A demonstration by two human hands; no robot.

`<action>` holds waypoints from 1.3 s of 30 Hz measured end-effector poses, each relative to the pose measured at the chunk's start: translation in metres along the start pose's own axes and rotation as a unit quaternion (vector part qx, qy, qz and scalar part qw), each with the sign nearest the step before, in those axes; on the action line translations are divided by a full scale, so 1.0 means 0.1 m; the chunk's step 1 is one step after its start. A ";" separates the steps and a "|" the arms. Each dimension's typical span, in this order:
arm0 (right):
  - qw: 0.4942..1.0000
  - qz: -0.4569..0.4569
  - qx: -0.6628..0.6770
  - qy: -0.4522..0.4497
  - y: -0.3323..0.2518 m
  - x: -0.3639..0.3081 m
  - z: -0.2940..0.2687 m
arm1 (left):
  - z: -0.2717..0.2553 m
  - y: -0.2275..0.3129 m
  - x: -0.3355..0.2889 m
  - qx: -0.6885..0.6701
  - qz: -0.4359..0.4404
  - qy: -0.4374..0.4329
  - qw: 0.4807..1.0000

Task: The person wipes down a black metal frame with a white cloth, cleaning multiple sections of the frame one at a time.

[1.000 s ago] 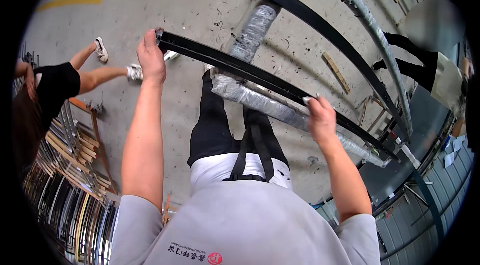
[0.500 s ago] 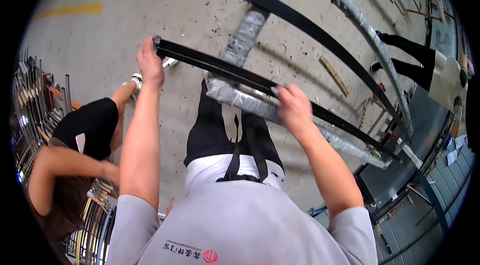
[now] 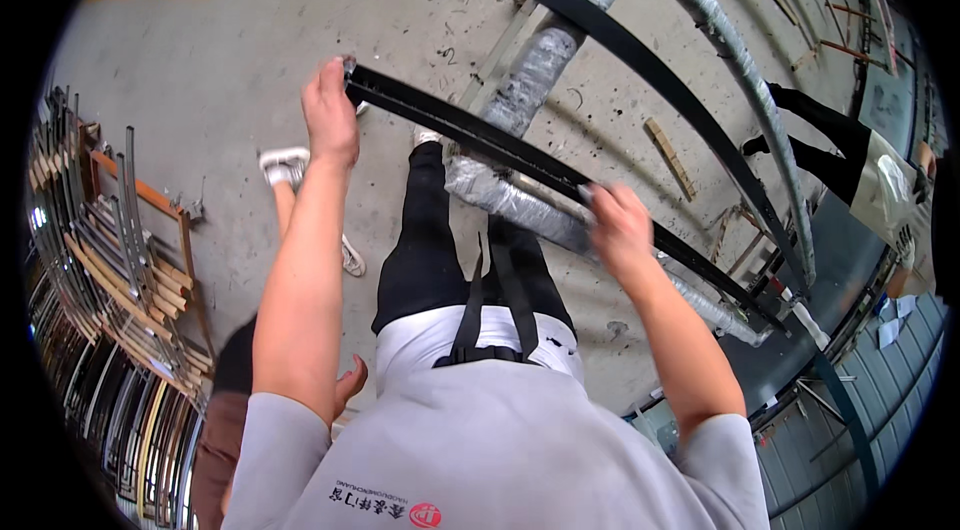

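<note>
A long black metal profile (image 3: pixel 470 130) with a groove along it slants across in front of me, over a frame (image 3: pixel 535 75) wrapped in silvery plastic. My left hand (image 3: pixel 331 115) is closed round the profile's left end. Farther along, my right hand (image 3: pixel 622 230) is slightly blurred, its fingers pinched together at the profile's near edge. A small pale bit shows at those fingertips, too small to name. Beyond lies a second, curved black profile (image 3: pixel 640 55), resting across the same frame, with a dark fitting near its far left end.
At the left stands a rack (image 3: pixel 130 300) full of long profiles. Another person (image 3: pixel 225 430) is close at my left, partly behind my arm. A gloved person (image 3: pixel 890 180) stands at the right by a dark table (image 3: pixel 840 240). A wooden strip (image 3: pixel 670 160) lies on the floor.
The profile, frame and both my hands appear farther right as the view shifts. The person at left has moved nearer to me, partly behind my left arm. Both hands stay at the profile.
</note>
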State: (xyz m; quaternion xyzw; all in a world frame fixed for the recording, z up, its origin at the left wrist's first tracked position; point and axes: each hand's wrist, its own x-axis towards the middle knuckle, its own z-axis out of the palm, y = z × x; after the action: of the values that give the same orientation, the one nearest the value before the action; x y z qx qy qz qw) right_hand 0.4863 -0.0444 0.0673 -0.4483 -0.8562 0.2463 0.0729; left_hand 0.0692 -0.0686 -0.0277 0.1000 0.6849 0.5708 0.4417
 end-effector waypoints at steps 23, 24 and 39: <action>1.000 -0.018 0.008 0.016 -0.21 0.21 0.23 | 0.12 0.07 -0.07 -0.102 0.015 -0.027 0.994; 0.994 -0.071 0.068 0.050 -0.48 0.61 0.47 | 0.12 0.09 -0.05 -0.101 0.014 -0.029 0.994; 0.994 -0.070 0.052 0.063 -0.85 0.95 0.59 | 0.11 0.11 -0.11 -0.122 0.004 -0.036 0.992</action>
State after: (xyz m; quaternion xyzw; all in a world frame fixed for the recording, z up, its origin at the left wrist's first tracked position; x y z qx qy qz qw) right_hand 0.3480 -0.0295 0.0482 -0.3972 -0.8654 0.2559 0.1671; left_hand 0.0792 -0.0643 -0.0127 0.0682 0.5932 0.6478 0.4730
